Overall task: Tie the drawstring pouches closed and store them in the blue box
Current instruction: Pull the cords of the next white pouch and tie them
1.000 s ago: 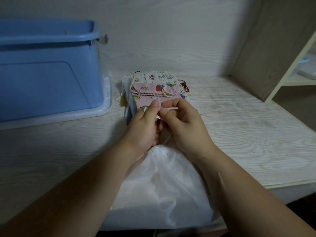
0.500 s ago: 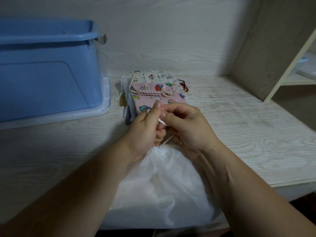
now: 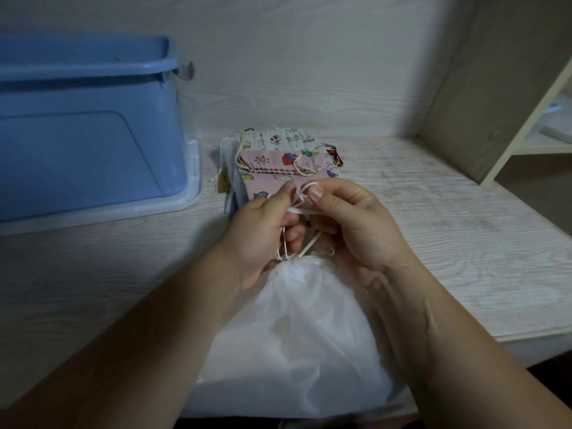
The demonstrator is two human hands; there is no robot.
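Pale wood-grain desk (image 3: 448, 243) in dim light, closed at the back by a wall panel (image 3: 309, 72) of the same grain and at the right by an upright side board (image 3: 495, 88); past that board, a cream shelf (image 3: 538, 147) with a blurred pale object, too indistinct to name. Blue box (image 3: 86, 144) at the left rear, cut off by the left edge, standing on a clear plastic tray (image 3: 193, 193); seen from the side only, so inside hidden and contents impossible to tell. Behind the hands, just beside the tray, a stack of patterned pouches (image 3: 278, 159), pink print on top, lower layers showing only as edges. White pouch (image 3: 294, 335) at the near desk edge between the forearms, neck gathered tight, bottom spilling past the front edge; contents not visible through the fabric. Just above that neck, left hand (image 3: 257, 236) and right hand (image 3: 359, 227) close together, each pinching the white cord (image 3: 298, 211) between thumb and forefinger, a small loop standing up between the thumbs.
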